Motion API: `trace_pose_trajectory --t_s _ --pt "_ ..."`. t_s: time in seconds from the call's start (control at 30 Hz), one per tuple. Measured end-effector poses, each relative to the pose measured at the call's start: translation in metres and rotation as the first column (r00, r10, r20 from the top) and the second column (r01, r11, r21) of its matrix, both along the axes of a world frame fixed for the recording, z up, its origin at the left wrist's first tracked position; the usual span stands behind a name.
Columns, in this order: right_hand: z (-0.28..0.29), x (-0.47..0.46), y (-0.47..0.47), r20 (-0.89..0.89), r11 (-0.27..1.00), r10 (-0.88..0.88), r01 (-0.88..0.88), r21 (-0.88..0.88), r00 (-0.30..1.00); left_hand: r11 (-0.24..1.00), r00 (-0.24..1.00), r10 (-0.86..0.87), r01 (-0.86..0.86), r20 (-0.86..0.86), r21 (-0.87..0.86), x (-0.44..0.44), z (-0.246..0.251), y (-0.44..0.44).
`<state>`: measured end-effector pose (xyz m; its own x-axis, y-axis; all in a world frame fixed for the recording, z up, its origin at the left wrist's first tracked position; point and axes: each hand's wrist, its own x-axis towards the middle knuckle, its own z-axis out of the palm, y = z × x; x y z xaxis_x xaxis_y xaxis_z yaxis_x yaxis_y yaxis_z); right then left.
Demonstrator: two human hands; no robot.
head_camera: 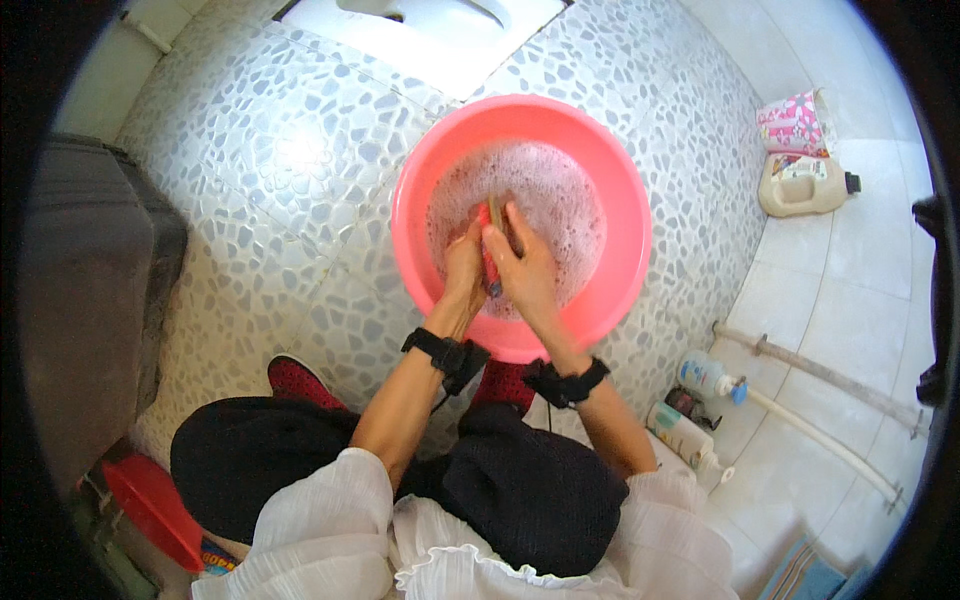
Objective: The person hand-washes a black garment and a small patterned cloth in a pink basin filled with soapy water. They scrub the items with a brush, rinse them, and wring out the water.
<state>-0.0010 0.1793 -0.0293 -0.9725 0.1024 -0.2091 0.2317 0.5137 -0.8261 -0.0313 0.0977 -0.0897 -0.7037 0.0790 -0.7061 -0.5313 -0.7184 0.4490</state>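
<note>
A pink plastic basin (634,247) stands on the floor before me, with foamy, soapy water (562,195) in it. Over the foam my left hand (465,262) grips a red item (489,262) with a dark lower end; its exact kind cannot be told. My right hand (529,262) closes on the same item from the other side, thumb on top. A narrow brownish-yellow piece (495,210) shows between the fingers, beside the red part. The fingertips are partly hidden. Each wrist wears a black strap.
A squat toilet (450,45) lies beyond the basin on the pebble-patterned floor. Along the right wall are a floral container (795,124), a beige jug (799,186), pump bottles (701,373) and pipes (825,367). At left stand a large dark object (90,292) and a red basin (150,510).
</note>
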Motion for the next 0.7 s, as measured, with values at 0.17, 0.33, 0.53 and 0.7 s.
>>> trace_pose_trajectory --t_s 0.17,0.33,0.53,0.7 --pt "-0.01 -0.002 0.003 -0.083 0.985 0.128 -0.118 0.124 0.988 0.99 0.991 -0.117 0.121 0.066 -0.072 -0.004 0.005 -0.001" --pt "0.017 -0.005 -0.007 0.113 0.997 -0.076 0.073 0.031 0.991 0.996 0.996 -0.078 0.079 0.035 -0.037 -0.002 0.002 -0.004" --pt "0.026 -0.011 0.0 0.025 0.996 0.033 -0.031 -0.079 0.999 0.999 0.999 -0.043 0.043 0.006 0.023 -0.007 0.009 -0.005" --pt "0.013 0.0 0.005 -0.024 0.954 0.136 -0.124 0.272 0.99 0.991 0.997 -0.039 0.046 -0.06 0.128 -0.005 0.013 -0.003"
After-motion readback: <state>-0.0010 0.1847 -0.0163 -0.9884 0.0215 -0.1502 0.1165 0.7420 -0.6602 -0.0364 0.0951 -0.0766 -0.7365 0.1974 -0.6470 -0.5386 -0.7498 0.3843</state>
